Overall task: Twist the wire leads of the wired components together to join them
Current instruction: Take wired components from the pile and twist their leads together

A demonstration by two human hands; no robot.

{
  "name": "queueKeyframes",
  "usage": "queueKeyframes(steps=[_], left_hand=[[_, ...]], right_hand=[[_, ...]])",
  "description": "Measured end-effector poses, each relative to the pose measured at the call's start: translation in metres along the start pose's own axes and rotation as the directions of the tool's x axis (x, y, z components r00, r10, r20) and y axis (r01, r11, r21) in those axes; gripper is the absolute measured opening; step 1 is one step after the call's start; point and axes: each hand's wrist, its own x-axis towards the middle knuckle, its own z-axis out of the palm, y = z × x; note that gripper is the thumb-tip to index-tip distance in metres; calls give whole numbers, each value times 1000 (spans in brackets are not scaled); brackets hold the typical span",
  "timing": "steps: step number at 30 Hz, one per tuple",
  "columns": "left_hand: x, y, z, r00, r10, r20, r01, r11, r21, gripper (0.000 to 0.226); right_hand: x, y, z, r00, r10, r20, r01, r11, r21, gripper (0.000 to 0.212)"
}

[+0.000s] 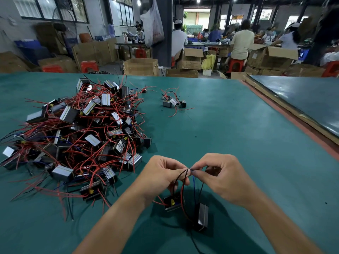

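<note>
green tabletop (229, 129); right of pile (78, 134), left hand (161, 175) and right hand (225, 178) pinch wire leads (189, 169) in narrow fingers (200, 165), to twist.

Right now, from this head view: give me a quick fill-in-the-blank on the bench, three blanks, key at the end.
1. The left hand and right hand pinch the wire leads of ____ components below them.
2. The big pile lies on the person's ____ side.
3. Most wires in that pile are ____.
Missing words: two; left; red.
</note>
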Motion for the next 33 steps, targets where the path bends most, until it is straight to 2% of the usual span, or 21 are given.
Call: queueKeyframes(steps=[5,8,11,13,14,16,20,23,26,29,31,33], left_hand=[[1,-4,3,998,63,-28,-61,997,53,12],[0,-9,6,975,216,-58,-197,951,240,16],[-1,-15,10,901,434,-20,-381,811,445,10],[-3,-16,12,868,497,-7,-435,766,473,6],[-3,-16,13,872,490,-11,-429,774,466,6],[-1,-15,11,910,413,-37,-363,837,410,9],[2,-10,7,965,252,-70,-231,946,227,17],[2,-7,5,982,172,-77,-162,980,114,14],[2,-8,3,989,124,-76,-118,989,89,13],[3,-10,6,987,137,-81,-125,982,141,14],[3,-14,8,971,217,-100,-182,942,281,15],[2,-16,8,934,348,-81,-284,860,423,12]], right_hand=[[-1,-3,-2,999,34,25,-33,999,-35,20],[1,-6,-3,985,152,85,-151,988,-16,21],[4,-10,-8,912,366,186,-401,892,208,27],[3,-14,-13,845,439,305,-526,785,328,22],[2,-14,-13,839,433,328,-533,775,340,18],[2,-12,-10,877,398,268,-471,820,326,17],[2,-4,-1,958,283,37,-284,932,226,19],[0,-1,1,993,121,-5,-120,990,80,18],[-1,-3,2,1000,-9,-7,8,997,-77,19],[-2,-1,3,1000,11,18,-8,989,-149,21],[-1,-1,5,995,76,59,-65,984,-165,20],[1,-3,4,966,224,129,-220,975,-43,22]])
